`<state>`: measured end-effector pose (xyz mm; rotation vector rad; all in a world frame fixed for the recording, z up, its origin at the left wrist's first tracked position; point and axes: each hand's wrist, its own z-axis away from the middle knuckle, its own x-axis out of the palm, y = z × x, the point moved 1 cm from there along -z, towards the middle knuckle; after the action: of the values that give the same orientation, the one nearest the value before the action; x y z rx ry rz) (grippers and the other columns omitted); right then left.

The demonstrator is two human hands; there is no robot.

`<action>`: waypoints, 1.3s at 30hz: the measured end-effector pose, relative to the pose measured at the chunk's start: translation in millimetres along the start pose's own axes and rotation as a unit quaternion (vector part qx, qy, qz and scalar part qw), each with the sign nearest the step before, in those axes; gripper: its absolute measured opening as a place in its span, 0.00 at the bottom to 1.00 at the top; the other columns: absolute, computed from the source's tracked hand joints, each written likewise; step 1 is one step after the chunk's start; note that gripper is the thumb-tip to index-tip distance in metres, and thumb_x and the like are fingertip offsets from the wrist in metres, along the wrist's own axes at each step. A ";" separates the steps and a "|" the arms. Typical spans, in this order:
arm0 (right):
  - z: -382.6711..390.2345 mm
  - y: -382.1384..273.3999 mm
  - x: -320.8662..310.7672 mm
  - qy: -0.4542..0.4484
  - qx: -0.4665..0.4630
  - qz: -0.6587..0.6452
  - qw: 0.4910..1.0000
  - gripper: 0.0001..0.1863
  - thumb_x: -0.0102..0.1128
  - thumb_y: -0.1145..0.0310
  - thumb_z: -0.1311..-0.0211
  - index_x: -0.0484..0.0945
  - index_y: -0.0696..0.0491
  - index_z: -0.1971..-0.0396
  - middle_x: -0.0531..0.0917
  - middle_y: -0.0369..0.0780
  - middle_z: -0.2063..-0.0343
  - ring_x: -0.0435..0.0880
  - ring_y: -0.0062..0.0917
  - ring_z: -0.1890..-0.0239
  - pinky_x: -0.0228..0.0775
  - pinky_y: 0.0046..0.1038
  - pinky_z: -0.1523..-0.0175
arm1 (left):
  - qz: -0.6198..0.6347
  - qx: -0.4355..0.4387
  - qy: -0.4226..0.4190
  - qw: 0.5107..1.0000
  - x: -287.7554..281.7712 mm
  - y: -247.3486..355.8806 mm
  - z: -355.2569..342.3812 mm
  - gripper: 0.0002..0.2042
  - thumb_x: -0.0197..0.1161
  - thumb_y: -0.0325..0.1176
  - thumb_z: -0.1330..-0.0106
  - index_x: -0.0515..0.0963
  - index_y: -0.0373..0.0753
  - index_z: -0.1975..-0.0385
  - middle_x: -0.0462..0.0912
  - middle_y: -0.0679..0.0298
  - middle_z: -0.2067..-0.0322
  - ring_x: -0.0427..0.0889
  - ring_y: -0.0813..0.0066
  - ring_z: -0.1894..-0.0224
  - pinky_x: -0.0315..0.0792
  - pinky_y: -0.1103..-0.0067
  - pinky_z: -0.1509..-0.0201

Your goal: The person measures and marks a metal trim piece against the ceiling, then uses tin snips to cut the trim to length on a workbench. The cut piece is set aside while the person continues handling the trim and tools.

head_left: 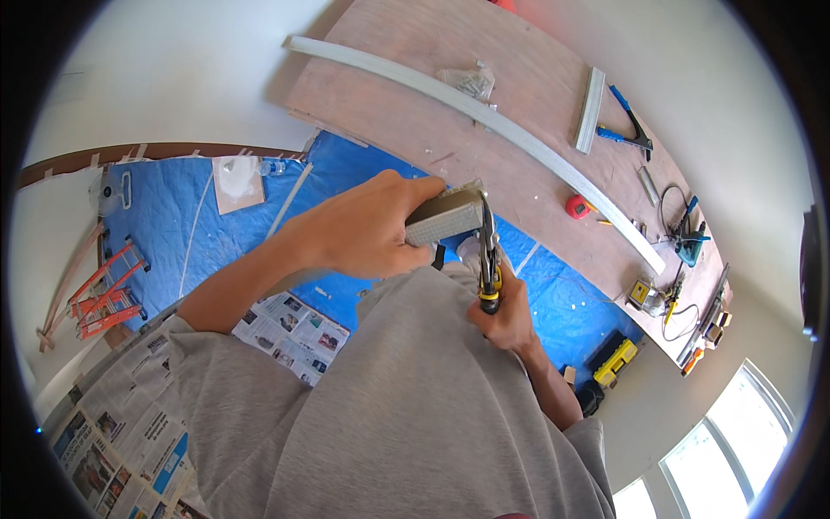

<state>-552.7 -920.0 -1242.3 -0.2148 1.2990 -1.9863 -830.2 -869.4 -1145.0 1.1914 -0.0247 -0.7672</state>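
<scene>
My left hand (363, 223) is closed round a short piece of galvanized metal channel (443, 227), held up in front of my body. One end of the channel points to the right. At that end are the dark jaws of a pair of tin snips (488, 268), upright and touching or very close to the metal; whether they bite into it I cannot tell. The black and yellow handles of the snips sit in my right hand (508, 318), whose fingers wrap round them.
Beyond my hands a plywood table (380, 95) carries a long metal track (484, 112), a short channel (590, 111), a blue-handled riveter (629, 125) and a red tape measure (577, 206). Blue tarp (333, 160) and newspaper (290, 333) cover the floor. An orange stepladder (108, 294) stands left, a yellow toolbox (616, 362) right.
</scene>
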 end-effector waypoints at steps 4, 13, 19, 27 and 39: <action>-3.6 -4.1 -3.8 0.010 -0.023 0.009 1.000 0.19 0.65 0.73 0.54 0.70 0.61 0.61 0.75 0.46 0.79 0.75 0.34 0.76 0.68 0.35 0.66 | -0.003 -0.010 -0.006 1.000 -3.9 6.1 0.5 0.18 0.64 0.27 0.46 0.77 0.29 0.54 0.81 0.49 0.77 0.75 0.63 0.78 0.70 0.68 0.70; 4.9 -17.3 -11.5 -0.008 -0.033 0.011 0.999 0.22 0.65 0.73 0.54 0.69 0.62 0.57 0.76 0.47 0.77 0.78 0.39 0.74 0.71 0.37 0.64 | -0.034 0.015 -0.004 0.999 -3.4 11.8 -0.8 0.17 0.64 0.27 0.46 0.77 0.29 0.56 0.82 0.49 0.76 0.78 0.61 0.77 0.71 0.68 0.69; 4.4 -9.5 -5.8 -0.037 0.030 0.009 0.999 0.20 0.64 0.73 0.53 0.70 0.61 0.60 0.75 0.44 0.79 0.75 0.32 0.76 0.70 0.35 0.66 | -0.021 -0.039 -0.060 0.997 -7.0 12.2 -4.8 0.15 0.64 0.27 0.46 0.77 0.30 0.58 0.81 0.49 0.77 0.79 0.58 0.76 0.71 0.66 0.68; 11.2 -13.8 -12.0 -0.051 -0.004 -0.015 0.999 0.24 0.65 0.71 0.55 0.68 0.61 0.56 0.74 0.45 0.77 0.75 0.34 0.73 0.70 0.36 0.63 | -0.064 -0.014 -0.056 0.996 -8.2 11.5 -7.9 0.13 0.65 0.30 0.44 0.76 0.34 0.60 0.79 0.51 0.76 0.76 0.56 0.75 0.69 0.66 0.68; 10.3 -6.2 -11.5 -0.065 0.002 -0.034 0.997 0.24 0.64 0.71 0.54 0.70 0.61 0.55 0.75 0.43 0.77 0.74 0.31 0.74 0.70 0.34 0.64 | -0.036 -0.029 -0.088 0.995 -7.6 13.2 -11.7 0.10 0.64 0.28 0.44 0.75 0.34 0.64 0.77 0.54 0.79 0.75 0.61 0.77 0.69 0.66 0.68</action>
<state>-542.3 -918.6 -1229.3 -0.3828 1.2195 -1.9962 -824.3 -853.6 -1135.8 1.0712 -0.1040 -0.9284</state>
